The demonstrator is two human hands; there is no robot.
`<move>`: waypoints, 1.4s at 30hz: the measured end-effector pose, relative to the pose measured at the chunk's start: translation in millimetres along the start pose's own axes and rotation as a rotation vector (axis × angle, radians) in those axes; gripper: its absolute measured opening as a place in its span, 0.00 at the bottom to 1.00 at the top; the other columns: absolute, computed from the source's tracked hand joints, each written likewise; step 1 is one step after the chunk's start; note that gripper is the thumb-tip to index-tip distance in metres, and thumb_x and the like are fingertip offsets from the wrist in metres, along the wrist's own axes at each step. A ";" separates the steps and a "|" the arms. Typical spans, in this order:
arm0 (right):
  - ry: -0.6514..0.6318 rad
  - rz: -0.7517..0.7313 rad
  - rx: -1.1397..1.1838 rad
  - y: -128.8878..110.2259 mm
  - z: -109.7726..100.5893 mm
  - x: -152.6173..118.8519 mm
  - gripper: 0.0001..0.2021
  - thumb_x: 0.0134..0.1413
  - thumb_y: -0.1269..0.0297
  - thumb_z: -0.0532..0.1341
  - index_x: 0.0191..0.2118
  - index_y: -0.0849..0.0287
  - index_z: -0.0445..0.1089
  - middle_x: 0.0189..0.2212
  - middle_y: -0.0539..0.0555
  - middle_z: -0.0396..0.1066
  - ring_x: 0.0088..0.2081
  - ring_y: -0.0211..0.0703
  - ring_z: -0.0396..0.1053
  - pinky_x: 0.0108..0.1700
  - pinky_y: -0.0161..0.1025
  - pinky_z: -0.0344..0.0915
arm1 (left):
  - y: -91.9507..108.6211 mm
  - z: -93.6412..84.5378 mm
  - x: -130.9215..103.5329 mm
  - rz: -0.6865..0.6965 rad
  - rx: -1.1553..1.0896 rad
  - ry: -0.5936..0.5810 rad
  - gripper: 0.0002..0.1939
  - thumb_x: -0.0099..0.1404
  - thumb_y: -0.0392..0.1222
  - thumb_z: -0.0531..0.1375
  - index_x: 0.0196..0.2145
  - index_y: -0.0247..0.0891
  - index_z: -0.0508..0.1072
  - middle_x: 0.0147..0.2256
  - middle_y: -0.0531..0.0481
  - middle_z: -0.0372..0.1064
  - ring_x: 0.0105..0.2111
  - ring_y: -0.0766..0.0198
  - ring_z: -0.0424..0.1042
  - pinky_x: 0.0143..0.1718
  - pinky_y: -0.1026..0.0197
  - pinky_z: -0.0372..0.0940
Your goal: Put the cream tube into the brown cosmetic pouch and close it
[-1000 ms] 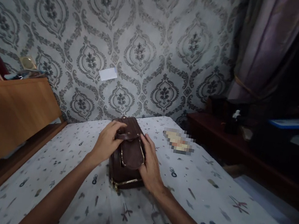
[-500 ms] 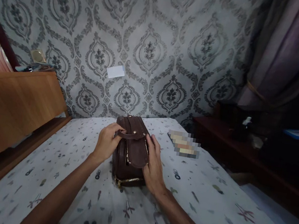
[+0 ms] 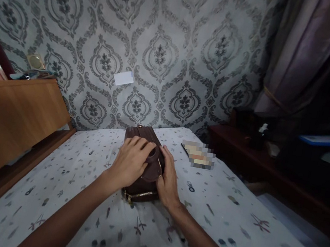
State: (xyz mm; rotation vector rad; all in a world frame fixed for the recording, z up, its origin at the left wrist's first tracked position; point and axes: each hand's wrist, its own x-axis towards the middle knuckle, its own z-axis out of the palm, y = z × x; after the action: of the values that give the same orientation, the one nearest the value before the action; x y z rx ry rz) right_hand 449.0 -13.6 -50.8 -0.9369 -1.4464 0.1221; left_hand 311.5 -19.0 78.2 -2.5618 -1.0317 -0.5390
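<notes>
**Two hands on the brown bag**

Both hands are on the brown bag [image 3: 143,169], which sits mid-bed on the patterned sheet [image 3: 225,218]. The left hand [image 3: 130,163] lies over the top, fingers curled around the flap and strap — a closed grip on the bag. The right hand [image 3: 168,180] is pressed flat against the side at 3 o'clock, steadying, fingers not closed. By my read, the flap is being worked; the gold zipper [image 3: 139,195] shows below. A blurred flat item [image 3: 197,154] lies at 2 o'clock, the wooden cabinet [image 3: 3,122] at 9 — neither obstructs.

Brown zip bag [image 3: 142,185] flat on patterned bed sheet [image 3: 215,216].
</notes>
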 end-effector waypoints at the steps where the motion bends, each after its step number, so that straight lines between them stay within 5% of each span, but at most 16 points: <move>1: 0.011 0.005 0.011 -0.3 0.0 0.4 0.31 0.56 0.67 0.51 0.66 0.57 0.51 0.66 0.61 0.52 0.67 0.55 0.51 0.67 0.61 0.49 | 1.5 1.7 4.1 0.005 -0.007 -0.012 0.17 0.65 0.36 0.58 0.52 0.41 0.67 0.46 0.45 0.70 0.48 0.50 0.64 0.48 0.49 0.60; 10: 0.061 0.087 0.039 -9.3 -5.0 11.7 0.35 0.41 0.77 0.54 0.60 0.57 0.61 0.60 0.59 0.62 0.63 0.54 0.59 0.64 0.59 0.56 | -1.2 15.8 28.4 -0.131 -0.250 0.096 0.06 0.68 0.38 0.56 0.37 0.40 0.74 0.39 0.47 0.74 0.44 0.55 0.68 0.46 0.54 0.62; 17: 0.019 0.171 0.073 -17.1 -12.1 13.9 0.37 0.43 0.77 0.56 0.63 0.55 0.59 0.60 0.57 0.66 0.61 0.53 0.64 0.62 0.55 0.61 | -4.9 28.1 32.0 -0.295 -0.535 0.213 0.05 0.65 0.38 0.59 0.32 0.38 0.73 0.31 0.51 0.73 0.34 0.61 0.71 0.38 0.61 0.62; 25: -0.023 0.136 0.113 -5.9 -12.2 14.5 0.34 0.50 0.74 0.56 0.65 0.56 0.57 0.63 0.57 0.61 0.63 0.50 0.60 0.66 0.55 0.56 | 2.0 29.4 17.9 -0.229 -0.682 0.232 0.03 0.62 0.36 0.62 0.30 0.38 0.75 0.29 0.52 0.71 0.33 0.62 0.70 0.39 0.61 0.62; 31: -0.017 0.199 0.148 -12.5 -11.2 12.4 0.34 0.47 0.74 0.57 0.63 0.57 0.57 0.63 0.60 0.61 0.64 0.52 0.59 0.66 0.55 0.54 | -2.7 32.4 18.8 -0.275 -0.780 0.219 0.03 0.63 0.37 0.62 0.32 0.37 0.75 0.31 0.51 0.73 0.34 0.62 0.71 0.39 0.62 0.63; 37: 0.029 0.228 0.075 -26.2 -20.2 -6.1 0.23 0.54 0.66 0.59 0.56 0.55 0.59 0.58 0.61 0.63 0.61 0.53 0.60 0.62 0.56 0.59 | -4.9 25.3 17.7 -0.202 -0.745 0.164 0.03 0.64 0.37 0.60 0.35 0.39 0.76 0.35 0.50 0.75 0.39 0.60 0.72 0.44 0.60 0.64; 42: 0.073 0.198 -0.003 -27.1 -22.0 -14.1 0.05 0.53 0.67 0.58 0.37 0.53 0.63 0.54 0.61 0.64 0.60 0.56 0.61 0.59 0.57 0.60 | -12.4 12.7 1.1 -0.182 -0.486 0.214 0.13 0.60 0.30 0.60 0.43 0.40 0.73 0.43 0.48 0.73 0.47 0.56 0.69 0.49 0.55 0.62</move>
State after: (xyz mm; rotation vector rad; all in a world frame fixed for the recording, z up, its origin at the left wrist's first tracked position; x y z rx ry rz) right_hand 453.3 -50.0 -42.2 -1.0757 -1.2853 0.2300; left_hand 306.3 -4.5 69.6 -2.7351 -1.1769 -1.2155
